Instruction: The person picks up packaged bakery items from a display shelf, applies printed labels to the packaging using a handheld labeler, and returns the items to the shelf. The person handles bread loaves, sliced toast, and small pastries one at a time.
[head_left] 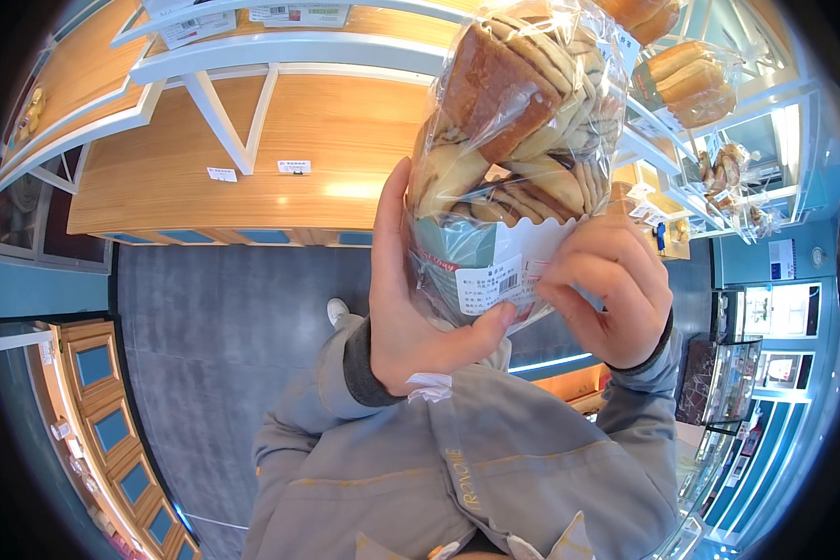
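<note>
A clear plastic bag of swirled bread (511, 119) is held up before my chest. My left hand (427, 301) grips the bag's lower left side, with its thumb beside a white printed label (490, 285) near the bottom. My right hand (605, 290) is at the bag's lower right corner, fingers curled and thumb close to the forefinger; whether they pinch the plastic is hard to tell. A teal and white paper panel (455, 245) with a scalloped edge covers the bag's lower part.
Ahead is a wooden display shelf (336, 140) with white metal frames (287, 56) and small tags (294, 166). Bagged loaves (696, 84) stand on racks at upper right. Wooden cabinets (112, 427) line the left, glass display cases (731, 378) the right. Grey floor (203, 336) lies between.
</note>
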A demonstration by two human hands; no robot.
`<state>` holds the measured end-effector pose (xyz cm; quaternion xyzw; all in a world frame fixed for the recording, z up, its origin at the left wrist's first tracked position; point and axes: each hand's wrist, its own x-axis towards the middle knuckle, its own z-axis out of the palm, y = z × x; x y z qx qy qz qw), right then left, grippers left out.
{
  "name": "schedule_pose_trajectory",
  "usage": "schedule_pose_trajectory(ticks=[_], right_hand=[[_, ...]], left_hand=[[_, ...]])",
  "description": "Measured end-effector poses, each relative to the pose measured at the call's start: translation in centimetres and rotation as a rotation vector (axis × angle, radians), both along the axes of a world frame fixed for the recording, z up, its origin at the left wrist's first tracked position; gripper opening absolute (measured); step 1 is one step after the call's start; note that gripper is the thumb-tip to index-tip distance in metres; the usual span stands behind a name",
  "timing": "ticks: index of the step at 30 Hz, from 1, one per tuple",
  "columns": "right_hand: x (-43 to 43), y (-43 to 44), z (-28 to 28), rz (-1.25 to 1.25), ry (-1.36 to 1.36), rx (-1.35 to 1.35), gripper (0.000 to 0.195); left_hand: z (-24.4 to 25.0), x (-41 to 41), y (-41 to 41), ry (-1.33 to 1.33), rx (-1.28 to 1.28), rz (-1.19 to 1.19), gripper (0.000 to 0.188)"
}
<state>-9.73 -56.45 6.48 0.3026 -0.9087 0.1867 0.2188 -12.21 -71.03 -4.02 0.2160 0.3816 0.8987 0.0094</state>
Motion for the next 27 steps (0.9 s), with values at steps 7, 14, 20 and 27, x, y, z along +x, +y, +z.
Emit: schedule_pose_trajectory(ticks=[7, 14, 20, 27], right_hand=[[-0.2, 0.2, 0.4, 0.001, -0.008, 0.113, 0.026], [-0.6, 0.2, 0.5, -0.046, -0.035, 0.086, 0.026], [-0.8, 0.0, 1.0, -0.005, 0.06, 0.308, 0.025], [-0.8, -0.9, 2.2, 0.023, 0.055, 0.556, 0.025]], left_hand=[[0.0, -0.4, 0.3, 0.037, 0.023, 0.016, 0.102], [0.2, -0.8, 0.3, 0.051, 0.038, 0.02, 0.102], [0.5, -0.9, 0.4, 0.045, 0.04, 0.034, 0.101], [0.6, -0.7, 0.4, 0.066, -0.012, 0.081, 0.099]])
